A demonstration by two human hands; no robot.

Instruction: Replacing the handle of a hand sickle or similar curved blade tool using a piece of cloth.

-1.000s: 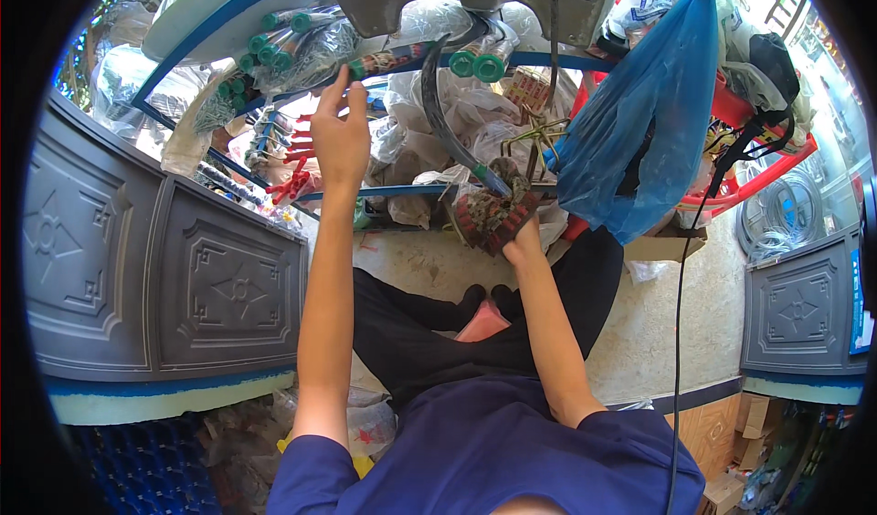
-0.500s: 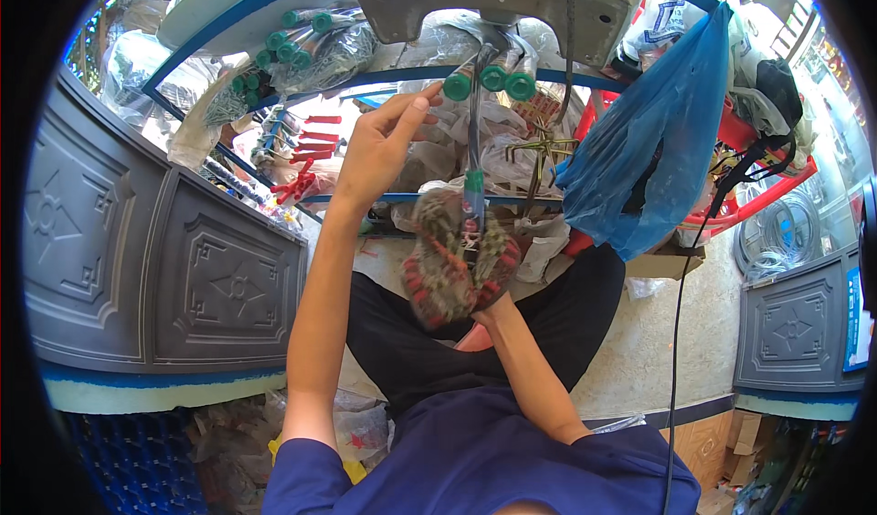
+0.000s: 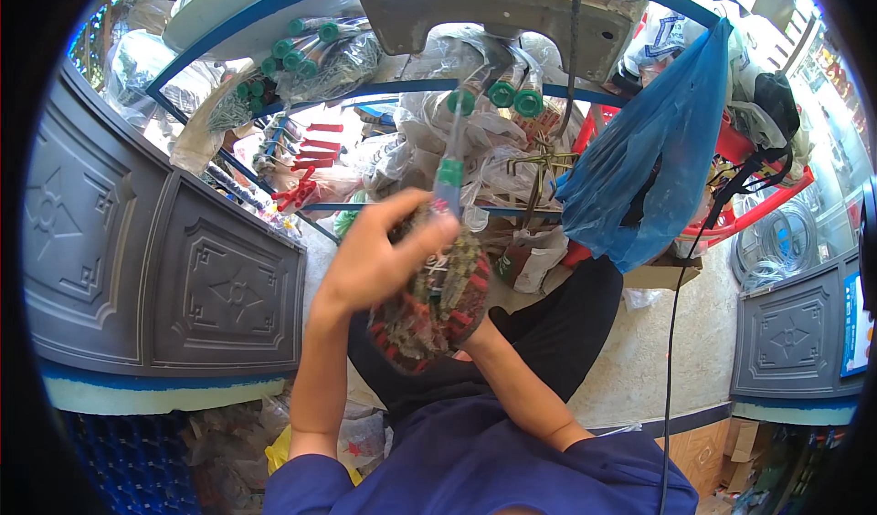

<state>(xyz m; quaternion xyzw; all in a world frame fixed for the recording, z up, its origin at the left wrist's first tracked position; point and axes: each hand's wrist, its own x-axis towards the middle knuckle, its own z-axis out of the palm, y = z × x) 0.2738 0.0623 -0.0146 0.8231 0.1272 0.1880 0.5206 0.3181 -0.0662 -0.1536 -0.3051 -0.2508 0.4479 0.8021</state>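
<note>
A mottled green-brown knitted cloth with red stripes point(image 3: 448, 305) covers my right hand point(image 3: 429, 287), hiding its fingers; it may be a mitt. The lower part of a long-shafted tool point(image 3: 448, 183) with a green collar lies against this cloth. Its thin shaft points up and away from me, blurred by motion. My left hand point(image 3: 384, 255) is closed over the cloth's upper left side, the thumb lying across it near the tool's handle. Whether the left fingers also touch the handle is hidden.
Ahead stands a blue-framed rack point(image 3: 402, 87) holding green-ended tools point(image 3: 529, 103) and plastic bags. A blue plastic bag point(image 3: 649, 159) hangs at its right, near a black cord point(image 3: 674, 360). Red-handled tools point(image 3: 320, 145) sit lower left. Grey panelled cabinets point(image 3: 233, 287) stand at both sides.
My left hand has come down from beside the rack's green-ended tools and closed on the cloth. The cloth-covered right hand and the tool have shifted left and nearer to me.
</note>
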